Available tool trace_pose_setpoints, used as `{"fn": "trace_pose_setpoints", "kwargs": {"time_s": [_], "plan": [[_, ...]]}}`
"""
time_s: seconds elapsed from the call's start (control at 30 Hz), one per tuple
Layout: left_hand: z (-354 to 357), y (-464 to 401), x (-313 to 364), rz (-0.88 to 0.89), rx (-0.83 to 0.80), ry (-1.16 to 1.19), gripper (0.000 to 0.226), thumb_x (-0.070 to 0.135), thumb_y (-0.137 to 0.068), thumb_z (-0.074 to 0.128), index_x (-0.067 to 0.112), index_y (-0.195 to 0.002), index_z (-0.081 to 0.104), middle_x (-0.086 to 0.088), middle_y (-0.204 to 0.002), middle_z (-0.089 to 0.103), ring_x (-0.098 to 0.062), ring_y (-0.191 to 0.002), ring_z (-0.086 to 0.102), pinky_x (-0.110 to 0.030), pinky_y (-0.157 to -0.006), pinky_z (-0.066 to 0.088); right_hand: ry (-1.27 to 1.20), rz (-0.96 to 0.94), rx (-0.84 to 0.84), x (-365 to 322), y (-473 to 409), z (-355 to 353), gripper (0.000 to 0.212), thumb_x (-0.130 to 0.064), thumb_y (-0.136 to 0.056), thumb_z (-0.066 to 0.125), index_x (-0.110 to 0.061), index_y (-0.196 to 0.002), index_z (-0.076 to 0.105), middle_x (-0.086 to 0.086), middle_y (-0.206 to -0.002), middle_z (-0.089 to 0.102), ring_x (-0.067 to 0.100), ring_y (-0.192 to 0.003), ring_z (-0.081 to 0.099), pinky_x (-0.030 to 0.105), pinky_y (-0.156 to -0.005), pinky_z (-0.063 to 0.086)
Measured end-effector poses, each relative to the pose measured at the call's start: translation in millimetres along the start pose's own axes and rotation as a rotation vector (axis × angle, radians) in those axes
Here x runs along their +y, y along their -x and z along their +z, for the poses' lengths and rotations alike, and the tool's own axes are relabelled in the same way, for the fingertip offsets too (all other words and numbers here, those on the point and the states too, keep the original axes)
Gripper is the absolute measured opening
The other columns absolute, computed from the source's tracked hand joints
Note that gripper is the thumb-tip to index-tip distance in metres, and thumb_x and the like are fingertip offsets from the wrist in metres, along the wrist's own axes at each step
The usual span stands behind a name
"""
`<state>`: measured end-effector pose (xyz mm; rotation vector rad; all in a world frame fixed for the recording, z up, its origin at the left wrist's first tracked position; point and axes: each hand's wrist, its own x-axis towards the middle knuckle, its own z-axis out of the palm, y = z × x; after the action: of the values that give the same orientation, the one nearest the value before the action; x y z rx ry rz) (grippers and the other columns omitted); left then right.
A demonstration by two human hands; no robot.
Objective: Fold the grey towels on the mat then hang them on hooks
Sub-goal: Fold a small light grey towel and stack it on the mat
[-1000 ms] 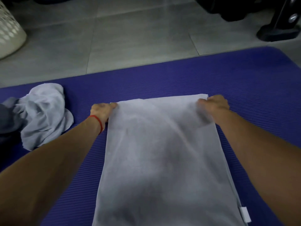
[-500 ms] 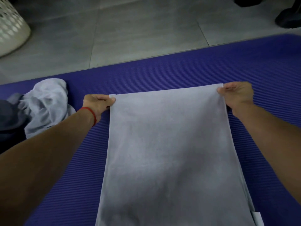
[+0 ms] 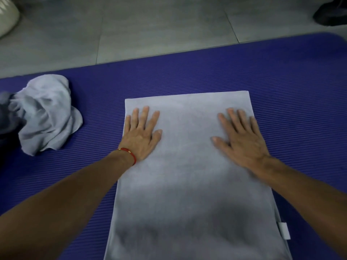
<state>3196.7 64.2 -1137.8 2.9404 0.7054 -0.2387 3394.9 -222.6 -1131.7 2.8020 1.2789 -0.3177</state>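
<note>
A grey towel (image 3: pixel 187 175) lies flat and lengthwise on the purple ribbed mat (image 3: pixel 291 91), its far edge straight and a white tag at its near right edge. My left hand (image 3: pixel 141 134) rests palm down on the towel's far left part, fingers spread; a red cord circles that wrist. My right hand (image 3: pixel 240 136) lies palm down on the far right part, fingers spread too. Neither hand holds anything. A second grey towel (image 3: pixel 47 113) sits crumpled on the mat at the left.
Grey floor tiles (image 3: pixel 150 29) run beyond the mat's far edge. A white perforated basket (image 3: pixel 7 17) shows at the top left corner and a dark object (image 3: pixel 330 14) at the top right. Something dark lies at the left edge beside the crumpled towel.
Both hands have let go of the towel's far corners and now lie flat on it, slightly nearer to me. The towel has settled flat on the mat.
</note>
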Motion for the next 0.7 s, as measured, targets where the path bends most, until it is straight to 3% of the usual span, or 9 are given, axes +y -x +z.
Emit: {"fn": "trace_pose_setpoints", "kwargs": {"time_s": [0.13,0.23,0.3,0.43,0.57,0.7], "plan": [[-13.6,17.2,19.8,-0.023,-0.025,-0.034,0.066,0.055,-0.102,0.004,0.028,-0.161,-0.003,-0.005,-0.169,-0.01,-0.035,-0.154,-0.013,-0.058,-0.123,-0.001,-0.003,0.141,-0.03,15.9,15.5,-12.8,0.074,-0.065,-0.101,0.001,-0.026,-0.161,-0.013,0.003,-0.17,-0.017,0.029,-0.155,-0.016,0.06,-0.124,-0.006],[-9.5,90.0,54.8,0.194,0.056,0.061,0.062,0.05,-0.105,0.019,0.026,-0.162,0.011,-0.003,-0.17,0.0,-0.031,-0.156,-0.003,-0.064,-0.12,0.01,0.02,-0.094,0.057,-24.2,76.1,-6.1,0.068,-0.055,-0.106,0.013,-0.021,-0.163,-0.001,0.006,-0.171,-0.01,0.03,-0.157,-0.011,0.062,-0.124,0.002],[2.1,158.3,72.6,0.303,0.039,0.089,0.063,0.046,-0.105,0.029,0.025,-0.162,0.01,-0.002,-0.17,-0.002,-0.029,-0.156,-0.004,-0.064,-0.12,0.012,0.006,-0.256,0.047,-51.6,130.7,7.8,0.066,-0.051,-0.107,0.019,-0.019,-0.164,0.008,0.005,-0.171,-0.005,0.027,-0.157,-0.006,0.06,-0.124,0.008],[28.6,263.7,59.6,0.453,0.011,-0.064,0.074,0.049,-0.098,0.046,0.02,-0.161,0.018,-0.01,-0.169,0.009,-0.038,-0.154,0.01,-0.067,-0.115,0.025,0.015,-0.241,0.045,-46.2,218.0,33.8,0.065,-0.051,-0.107,0.021,-0.017,-0.163,0.017,0.007,-0.171,0.008,0.027,-0.158,0.006,0.059,-0.122,0.019],[25.2,286.3,27.7,0.614,-0.031,-0.155,0.075,0.052,-0.098,0.05,0.022,-0.16,0.021,-0.011,-0.168,0.013,-0.043,-0.152,0.016,-0.07,-0.11,0.031,0.104,-0.28,0.022,-12.9,248.6,22.7,0.067,-0.052,-0.106,0.024,-0.016,-0.162,0.02,0.01,-0.17,0.013,0.03,-0.157,0.012,0.062,-0.118,0.027],[19.0,286.8,31.9,0.648,-0.023,-0.256,0.07,0.052,-0.099,0.044,0.023,-0.159,0.024,-0.01,-0.169,0.009,-0.041,-0.152,0.017,-0.071,-0.11,0.029,0.107,-0.495,0.021,-31.9,249.4,12.2,0.07,-0.057,-0.104,0.037,-0.02,-0.162,0.024,0.007,-0.17,0.012,0.03,-0.157,0.01,0.06,-0.123,0.015]]}}
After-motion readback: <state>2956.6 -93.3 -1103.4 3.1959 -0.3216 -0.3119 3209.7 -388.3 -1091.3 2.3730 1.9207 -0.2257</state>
